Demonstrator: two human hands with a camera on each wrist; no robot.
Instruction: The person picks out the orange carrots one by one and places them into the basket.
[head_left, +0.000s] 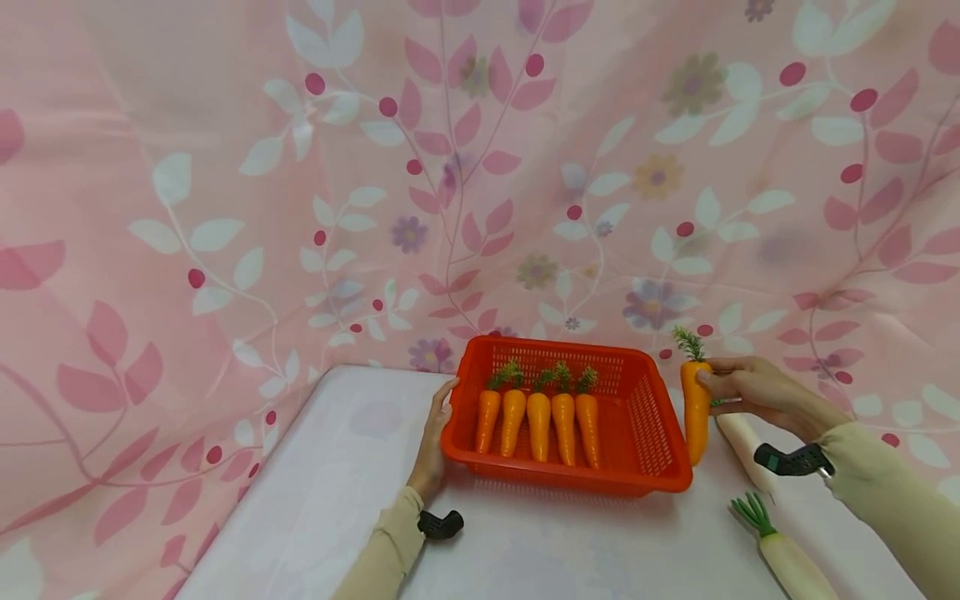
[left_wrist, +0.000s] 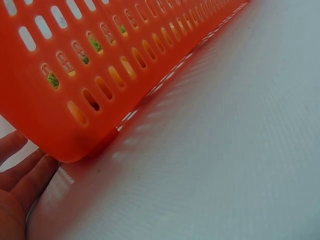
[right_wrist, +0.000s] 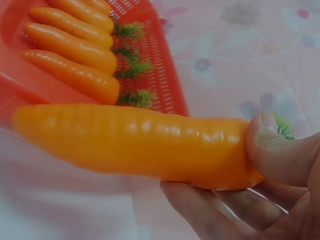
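Note:
My right hand (head_left: 757, 390) holds an orange toy carrot (head_left: 696, 408) upright by its thick top end, just off the right end of a red plastic basket (head_left: 555, 479). Thumb and fingers pinch it in the right wrist view, its tapered tip pointing left. Several more carrots (head_left: 538, 425) lie side by side in the left and middle of the basket, green tops toward the back. At the basket's left side rests my left hand (head_left: 432, 446). In the left wrist view its fingers (left_wrist: 35, 177) are extended against the basket's corner.
A white radish (head_left: 746, 450) lies on the table right of the basket, partly behind my right hand. Nearer the front right is another white radish (head_left: 795, 567) with green stems. The pale table (head_left: 360, 467) meets a pink floral cloth (head_left: 480, 208) at the back.

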